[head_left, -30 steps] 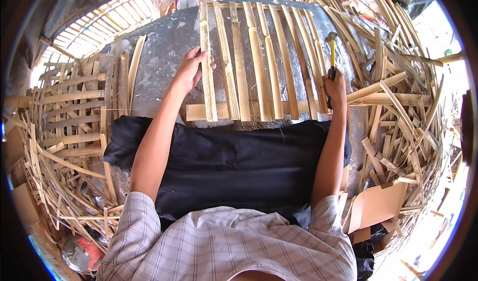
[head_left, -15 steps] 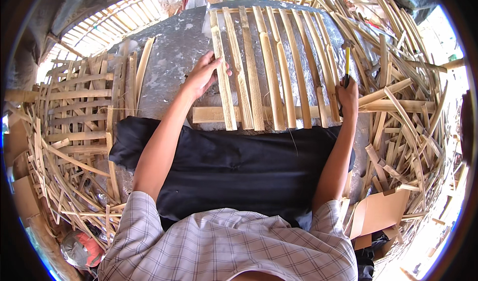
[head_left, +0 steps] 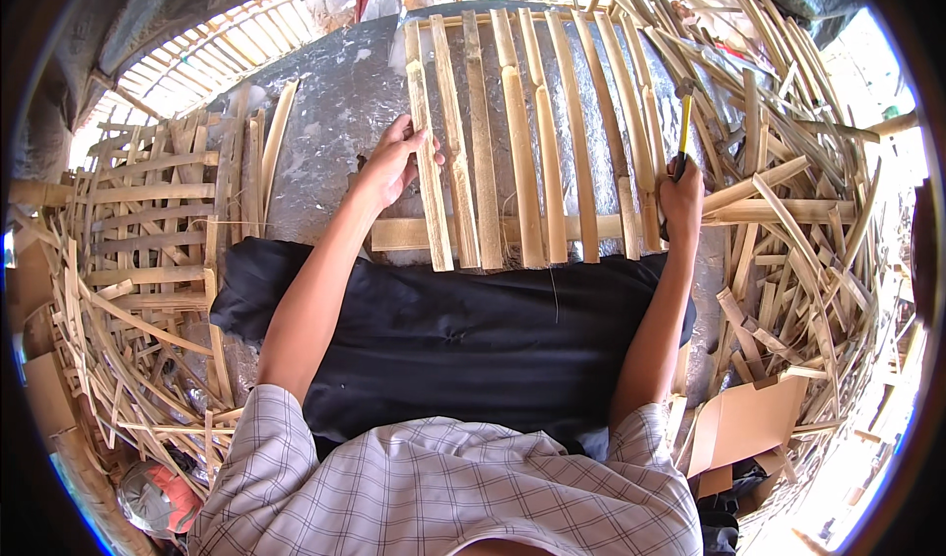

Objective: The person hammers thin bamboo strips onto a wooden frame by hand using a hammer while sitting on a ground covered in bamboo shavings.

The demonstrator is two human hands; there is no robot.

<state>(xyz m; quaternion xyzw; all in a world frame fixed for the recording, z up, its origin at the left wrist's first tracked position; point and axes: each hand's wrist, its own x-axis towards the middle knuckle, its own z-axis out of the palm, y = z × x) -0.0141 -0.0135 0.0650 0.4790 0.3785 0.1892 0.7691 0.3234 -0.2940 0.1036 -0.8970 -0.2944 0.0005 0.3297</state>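
Observation:
A rack of several split-bamboo slats [head_left: 480, 142] lies before me, joined by a crosspiece [head_left: 399, 234] near the close end and a thin strip at the far end. My left hand [head_left: 392, 167] is closed round the left edge of the leftmost slat [head_left: 422, 132], thumb on top. At the rack's right side, my right hand [head_left: 681, 199] grips a hammer [head_left: 686, 123] with a yellow and black handle, its head pointing away from me. That hand rests beside the rightmost slat; whether its fingers also touch the slat is hidden. Black cloth [head_left: 473, 339] covers my lap.
The rack lies on a grey, stained metallic-looking surface [head_left: 315, 152]. A woven bamboo lattice [head_left: 148, 211] stands at the left. Loose bamboo strips [head_left: 788, 270] pile up at the right, near an open cardboard box [head_left: 746, 423]. A grey and red bundle [head_left: 158, 497] sits at lower left.
The slatted rack has slid slightly nearer to me, its close ends now further over the black cloth. Both hands keep their grips. The whole view has shifted slightly.

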